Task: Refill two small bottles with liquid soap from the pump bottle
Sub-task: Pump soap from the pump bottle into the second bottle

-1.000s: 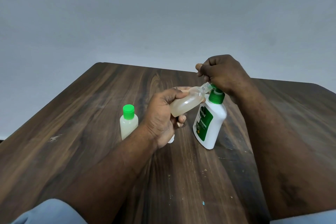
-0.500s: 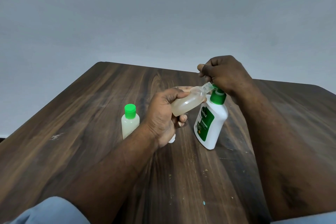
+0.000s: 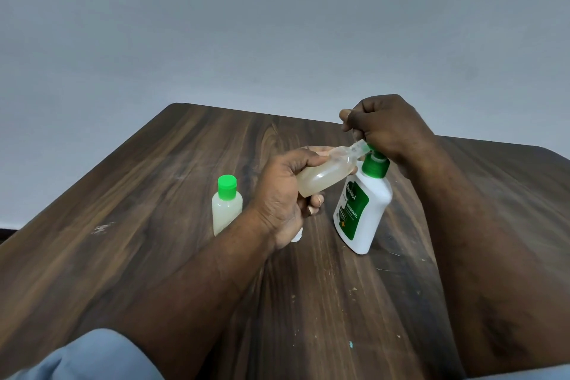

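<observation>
My left hand (image 3: 282, 197) grips an uncapped small clear bottle (image 3: 327, 174), partly filled with pale liquid and tilted so its neck points up-right under the pump spout. The white pump bottle (image 3: 362, 210) with a green collar and green label stands tilted on the table. My right hand (image 3: 384, 126) sits curled over the pump head, which it hides. A second small bottle (image 3: 226, 205) with a green cap stands upright to the left of my left hand, apart from it.
Everything rests on a dark wooden table (image 3: 154, 256), with a plain grey wall behind. A small white object (image 3: 297, 236) peeks out from under my left hand. Light blue sleeves (image 3: 92, 355) show at the bottom.
My right hand and the pump head have risen slightly. The small bottle in my left hand stays at the spout. Otherwise nothing moved.
</observation>
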